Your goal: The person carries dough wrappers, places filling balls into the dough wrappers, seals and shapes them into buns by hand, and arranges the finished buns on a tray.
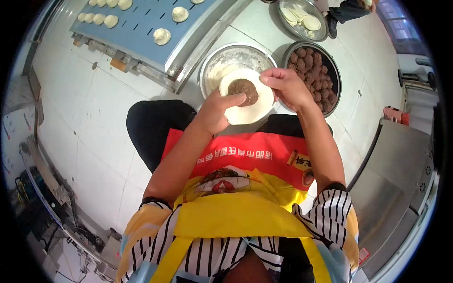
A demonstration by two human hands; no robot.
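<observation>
A round, flat dough wrapper [250, 114] with a ball of brown filling [249, 90] on it is held up in front of me. My left hand [217, 109] supports the wrapper from the left, its thumb resting on the filling. At the upper right edge, my right hand [288, 86] pinches the dough between thumb and fingers. Directly behind the wrapper stands a metal bowl [207, 70] dusted with flour. To its right is a round pan [338, 85] full of brown filling balls [311, 70].
Shaped dough pieces [162, 36] stand on a blue slotted surface [137, 28] at the upper left. A metal bowl [322, 35] of flat wrappers [311, 22] is at the top right, beside another person's dark shoe [332, 27]. Steel equipment [391, 165] stands at the right.
</observation>
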